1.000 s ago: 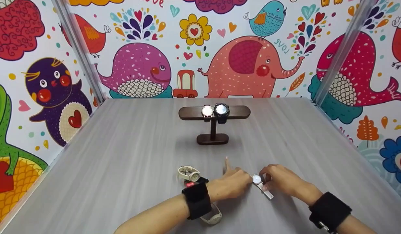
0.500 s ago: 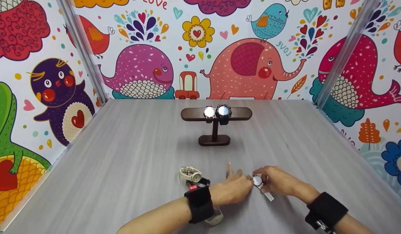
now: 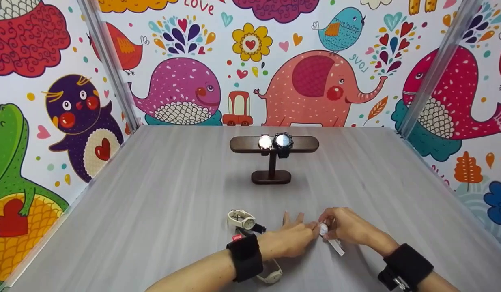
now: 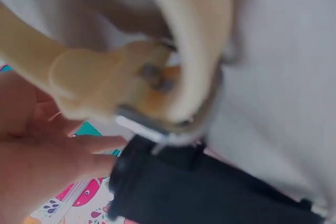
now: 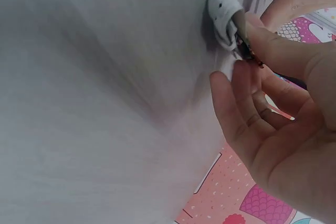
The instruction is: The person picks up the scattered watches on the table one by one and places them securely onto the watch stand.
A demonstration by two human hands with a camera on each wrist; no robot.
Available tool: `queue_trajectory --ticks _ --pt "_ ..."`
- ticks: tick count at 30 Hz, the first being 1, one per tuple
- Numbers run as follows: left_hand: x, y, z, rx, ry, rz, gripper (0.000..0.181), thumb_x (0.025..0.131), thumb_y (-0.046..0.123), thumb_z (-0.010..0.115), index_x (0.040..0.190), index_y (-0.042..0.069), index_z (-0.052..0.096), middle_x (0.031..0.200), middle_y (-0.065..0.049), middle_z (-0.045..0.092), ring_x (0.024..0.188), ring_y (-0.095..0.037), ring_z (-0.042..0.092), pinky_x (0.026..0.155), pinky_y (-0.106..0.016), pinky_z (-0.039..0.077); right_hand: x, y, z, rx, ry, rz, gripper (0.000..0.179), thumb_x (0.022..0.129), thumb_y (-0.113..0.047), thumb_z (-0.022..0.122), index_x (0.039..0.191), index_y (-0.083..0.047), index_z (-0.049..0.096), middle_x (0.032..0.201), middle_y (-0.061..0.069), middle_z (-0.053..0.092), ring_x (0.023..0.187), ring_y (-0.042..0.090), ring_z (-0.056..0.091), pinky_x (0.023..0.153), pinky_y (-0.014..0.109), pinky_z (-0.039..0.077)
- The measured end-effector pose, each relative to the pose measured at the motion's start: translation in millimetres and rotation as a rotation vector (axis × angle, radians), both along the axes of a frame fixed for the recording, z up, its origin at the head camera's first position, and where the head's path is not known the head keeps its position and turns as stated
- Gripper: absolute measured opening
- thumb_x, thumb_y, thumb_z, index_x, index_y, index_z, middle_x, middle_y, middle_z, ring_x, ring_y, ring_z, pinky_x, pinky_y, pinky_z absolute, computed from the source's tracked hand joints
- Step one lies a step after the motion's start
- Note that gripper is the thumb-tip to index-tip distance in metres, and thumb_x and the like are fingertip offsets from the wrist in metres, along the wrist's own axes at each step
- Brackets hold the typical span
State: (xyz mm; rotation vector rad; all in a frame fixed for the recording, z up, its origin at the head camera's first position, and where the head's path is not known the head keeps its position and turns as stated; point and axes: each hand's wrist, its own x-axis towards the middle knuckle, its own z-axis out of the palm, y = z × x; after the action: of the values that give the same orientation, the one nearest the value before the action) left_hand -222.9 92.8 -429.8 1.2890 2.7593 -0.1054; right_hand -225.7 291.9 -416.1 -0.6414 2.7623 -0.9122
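Note:
In the head view a white-strapped wristwatch [image 3: 323, 230] is held low over the table between both hands. My right hand [image 3: 349, 227] pinches it between thumb and fingers by the round case, and one strap end [image 3: 336, 247] sticks out towards the front. From the left, my left hand [image 3: 293, 239] pinches the watch's other side at its fingertips, two fingers raised. The right wrist view shows the white strap [image 5: 223, 11] bent beside the right thumb; the dial is hidden there. In the left wrist view a cream watch [image 4: 194, 40] looms blurred before the left hand [image 4: 47, 150].
A dark wooden watch stand [image 3: 271, 166] stands farther back, bearing a small bright-faced watch [image 3: 265, 142] and a black watch [image 3: 283, 140]. Left of the hands lie a cream watch [image 3: 241, 219] and a black strap with a red tag [image 3: 237, 237]. Another cream watch [image 3: 273, 276] lies below the left wrist.
The white watch has turned and the right fingers now cover more of its dial. More of the left hand's fingers are raised. The head view has shifted slightly.

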Motion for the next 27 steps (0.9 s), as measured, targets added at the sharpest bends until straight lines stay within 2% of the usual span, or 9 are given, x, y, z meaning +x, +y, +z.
queue_trajectory --ticks 8,11,14,16,22,23,27 --pt "0.4 -2.9 0.9 0.062 -0.012 -0.031 0.06 0.092 0.01 0.064 0.149 0.019 0.048 0.156 0.006 0.046 0.146 -0.037 0.039 0.11 -0.066 0.041 0.0 1 0.5 -0.036 -0.001 0.005 0.028 0.078 -0.005 0.082 0.102 -0.001 0.068 0.081 0.002 0.069 0.068 0.0 0.059 0.058 0.018 0.049" --pt "0.2 -3.4 0.8 0.124 -0.037 -0.032 0.061 0.092 0.007 0.063 0.15 0.015 0.046 0.157 0.0 0.045 0.147 -0.039 0.038 0.112 -0.066 0.039 1.0 1 3.0 -0.041 0.019 -0.005 0.025 0.08 -0.004 0.08 0.102 -0.003 0.068 0.081 0.002 0.069 0.067 0.001 0.058 0.058 0.019 0.049" --pt "-0.9 -4.1 0.3 0.244 -0.032 -0.048 0.061 0.093 0.005 0.063 0.151 0.009 0.044 0.155 -0.008 0.047 0.146 -0.037 0.04 0.113 -0.064 0.039 3.0 1 8.9 -0.046 0.051 -0.053 0.025 0.08 -0.003 0.079 0.103 -0.006 0.069 0.082 0.001 0.067 0.068 0.001 0.058 0.06 0.019 0.048" --pt "-2.4 -4.9 0.0 0.343 -0.002 -0.06 0.06 0.094 0.008 0.064 0.15 0.005 0.044 0.152 -0.011 0.05 0.144 -0.035 0.043 0.114 -0.061 0.04 4.7 0 14.3 -0.067 0.067 -0.096 0.026 0.081 -0.004 0.079 0.105 -0.007 0.069 0.084 0.001 0.067 0.07 0.002 0.059 0.062 0.019 0.049" --pt "-9.5 -10.1 3.7 0.604 0.177 -0.107 0.069 0.089 0.024 0.076 0.147 0.001 0.047 0.137 -0.012 0.056 0.129 -0.022 0.055 0.113 -0.041 0.045 10.7 -6 30.4 -0.23 0.107 -0.174 0.03 0.085 -0.011 0.079 0.112 -0.004 0.068 0.093 0.007 0.068 0.075 0.005 0.064 0.064 0.02 0.053" --pt "-10.6 -11.1 4.8 0.642 0.188 -0.116 0.071 0.088 0.025 0.077 0.147 0.001 0.047 0.136 -0.012 0.055 0.127 -0.021 0.056 0.112 -0.039 0.045 11.8 -7 32.6 -0.258 0.111 -0.181 0.03 0.086 -0.011 0.079 0.113 -0.004 0.068 0.095 0.009 0.068 0.077 0.005 0.064 0.065 0.02 0.054" --pt "-13.1 -15.6 11.2 0.774 0.16 -0.132 0.074 0.086 0.027 0.079 0.147 0.0 0.047 0.136 -0.013 0.052 0.127 -0.024 0.056 0.112 -0.039 0.045 16.2 -15 38.9 -0.359 0.123 -0.227 0.033 0.087 -0.009 0.077 0.117 -0.002 0.066 0.099 0.012 0.066 0.078 0.005 0.065 0.064 0.021 0.054"
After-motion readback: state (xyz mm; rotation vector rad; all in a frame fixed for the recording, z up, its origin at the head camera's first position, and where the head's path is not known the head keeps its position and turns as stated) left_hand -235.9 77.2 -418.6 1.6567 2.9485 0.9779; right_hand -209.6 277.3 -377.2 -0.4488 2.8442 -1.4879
